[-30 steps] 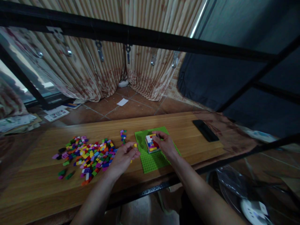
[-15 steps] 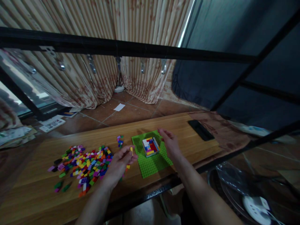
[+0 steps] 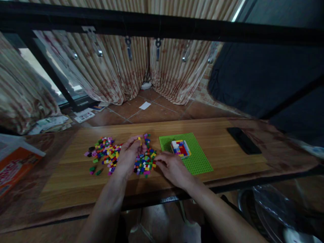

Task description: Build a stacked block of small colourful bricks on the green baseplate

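Wooden tabletop (image 3: 73, 189): loose coloured bricks (image 3: 111, 155) left, green baseplate (image 3: 198, 162) right of them, flat black object (image 3: 243, 140) farther right.

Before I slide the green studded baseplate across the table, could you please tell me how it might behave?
The green baseplate looks thin and lies flat, so it would probably slide rather than tip. Its studded sheet form suggests light, fairly stiff plastic. The low brick build on it may ride along, though I cannot tell whether it is attached.

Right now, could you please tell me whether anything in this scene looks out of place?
A white sheet lies loose on the tiled floor beyond the wooden table, as if dropped. The brick build on the green baseplate shows no visible damage.
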A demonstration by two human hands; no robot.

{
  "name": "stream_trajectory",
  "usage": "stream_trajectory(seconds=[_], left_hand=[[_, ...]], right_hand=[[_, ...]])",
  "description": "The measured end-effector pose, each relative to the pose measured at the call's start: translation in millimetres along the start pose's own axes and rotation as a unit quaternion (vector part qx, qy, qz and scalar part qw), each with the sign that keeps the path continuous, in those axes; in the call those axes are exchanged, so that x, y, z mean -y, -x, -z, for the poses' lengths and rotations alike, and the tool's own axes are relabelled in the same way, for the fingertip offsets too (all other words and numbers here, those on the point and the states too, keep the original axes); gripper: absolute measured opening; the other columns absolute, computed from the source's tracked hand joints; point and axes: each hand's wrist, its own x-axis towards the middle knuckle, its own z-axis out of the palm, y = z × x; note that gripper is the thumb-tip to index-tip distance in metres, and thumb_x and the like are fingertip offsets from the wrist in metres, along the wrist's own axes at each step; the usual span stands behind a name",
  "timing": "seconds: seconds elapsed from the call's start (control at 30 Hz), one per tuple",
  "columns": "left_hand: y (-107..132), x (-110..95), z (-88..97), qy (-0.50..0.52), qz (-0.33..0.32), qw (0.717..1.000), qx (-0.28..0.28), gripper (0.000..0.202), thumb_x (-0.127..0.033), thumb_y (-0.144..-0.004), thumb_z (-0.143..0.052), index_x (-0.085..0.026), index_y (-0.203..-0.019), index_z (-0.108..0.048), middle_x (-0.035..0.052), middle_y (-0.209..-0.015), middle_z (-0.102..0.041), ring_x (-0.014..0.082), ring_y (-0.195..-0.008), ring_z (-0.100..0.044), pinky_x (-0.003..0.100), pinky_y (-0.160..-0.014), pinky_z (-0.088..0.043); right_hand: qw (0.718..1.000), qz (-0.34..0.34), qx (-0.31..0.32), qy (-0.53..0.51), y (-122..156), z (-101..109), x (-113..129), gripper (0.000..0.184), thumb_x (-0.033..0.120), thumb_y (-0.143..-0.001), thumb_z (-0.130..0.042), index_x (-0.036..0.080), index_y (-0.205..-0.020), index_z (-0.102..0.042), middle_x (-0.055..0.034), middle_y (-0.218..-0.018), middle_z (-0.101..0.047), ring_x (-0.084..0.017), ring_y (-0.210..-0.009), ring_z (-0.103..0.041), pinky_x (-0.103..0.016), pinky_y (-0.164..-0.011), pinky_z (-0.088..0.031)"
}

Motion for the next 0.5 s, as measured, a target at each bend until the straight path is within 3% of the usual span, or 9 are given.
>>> stream_trajectory(seconds=[0.17,0.4,0.5], left_hand=[[0,-1,-0.4,0.007,-0.014,1.000,-0.006,0.030,-0.027,-0.066,-0.065,-0.014,-0.092,-0.064,-0.0034,-0.057,-0.059,0.0089,-0.051,-0.052,0.021,-0.053,-0.041],[1,-2,-0.7,0.016,-0.033,0.999,0.001,0.015,-0.024,-0.066,-0.060,-0.016,-0.078,-0.064,-0.0040,-0.052,-0.055,0.0085,-0.047,-0.048,0.020,-0.048,-0.037],[2,-2,-0.8,0.019,-0.033,0.999,0.002,0.011,-0.023,-0.066,-0.059,-0.016,-0.074,-0.063,-0.0037,-0.051,-0.055,0.0082,-0.046,-0.048,0.020,-0.048,-0.036]], right_hand=[[0.995,-0.020,0.052,0.083,-2,-12,-8,0.017,0.006,-0.085,-0.054,0.018,-0.082,-0.067,-0.0044,-0.087,-0.067,-0.017,-0.083,-0.062,-0.027,-0.077,-0.046],[0.978,-0.114,-0.024,0.173,-2,-13,-15,0.022,0.008,-0.087,-0.048,0.016,-0.087,-0.069,-0.0088,-0.089,-0.067,-0.019,-0.081,-0.062,-0.030,-0.076,-0.045],[0.984,-0.095,0.003,0.148,-3,-16,-14,0.024,0.009,-0.088,-0.048,0.018,-0.088,-0.070,-0.0072,-0.089,-0.068,-0.018,-0.083,-0.062,-0.029,-0.078,-0.045]])
